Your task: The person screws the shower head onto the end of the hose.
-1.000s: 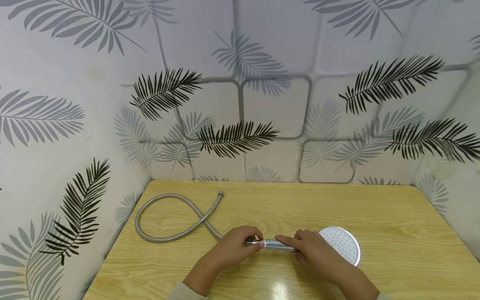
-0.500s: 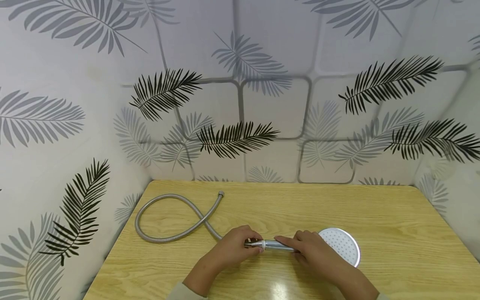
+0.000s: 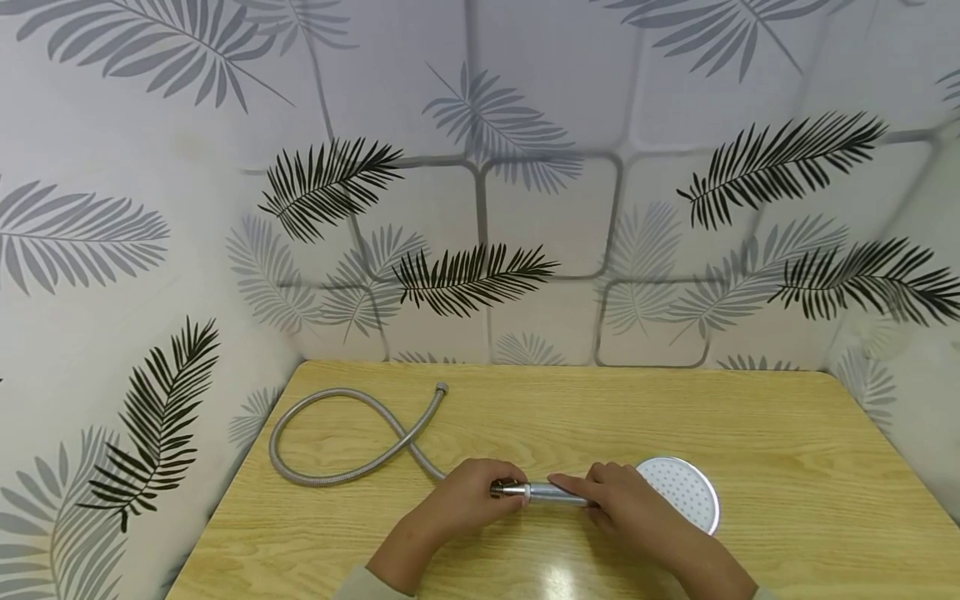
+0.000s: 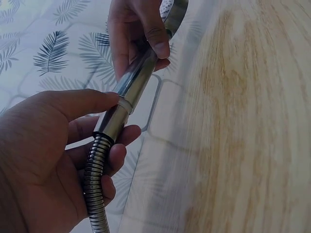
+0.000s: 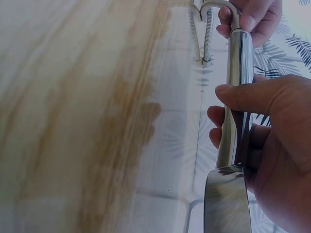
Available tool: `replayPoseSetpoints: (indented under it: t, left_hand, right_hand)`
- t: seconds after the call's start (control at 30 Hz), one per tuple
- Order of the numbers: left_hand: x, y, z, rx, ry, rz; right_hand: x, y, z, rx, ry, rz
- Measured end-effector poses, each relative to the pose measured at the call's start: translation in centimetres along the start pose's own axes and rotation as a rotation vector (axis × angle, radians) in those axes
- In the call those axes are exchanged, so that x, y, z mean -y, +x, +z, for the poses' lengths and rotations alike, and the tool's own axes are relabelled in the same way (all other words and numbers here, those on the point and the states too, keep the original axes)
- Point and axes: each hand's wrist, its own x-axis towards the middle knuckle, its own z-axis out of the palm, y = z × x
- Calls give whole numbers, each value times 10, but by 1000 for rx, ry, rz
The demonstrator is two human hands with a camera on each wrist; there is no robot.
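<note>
A chrome shower head (image 3: 678,493) with a round white nozzle face lies toward the right of the table. My right hand (image 3: 633,504) grips its handle (image 5: 240,58), thumb across the front and fingers behind. My left hand (image 3: 476,493) pinches the metal end fitting (image 4: 111,121) of a flexible shower hose (image 3: 330,481) between thumb and fingers. In the left wrist view the fitting lines up with the handle's end, and a pale ring (image 4: 125,105) shows where they meet. The ribbed hose runs down across the left palm.
The rest of the hose loops over the left part of the wooden table (image 3: 787,467), its free end nut (image 3: 442,388) near the back. A wall (image 3: 540,217) with a leaf pattern stands behind the table and at both sides.
My left hand's fingers have shifted slightly on the fitting, baring more of it. The right hand and shower head stay almost still, and the hose loop keeps its place.
</note>
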Motion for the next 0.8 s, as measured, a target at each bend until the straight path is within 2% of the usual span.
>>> replayPoseSetpoints:
  t: [0.3, 0.5, 0.8]
  left_hand:
    - [-1, 0, 0, -7, 15, -6]
    - [-1, 0, -1, -9, 6, -1]
    - [-1, -1, -1, -2, -9, 9]
  right_hand:
    - [1, -1, 0, 18, -11, 20]
    - [-1, -1, 1, -15, -21, -10]
    - [0, -2, 3, -15, -22, 2]
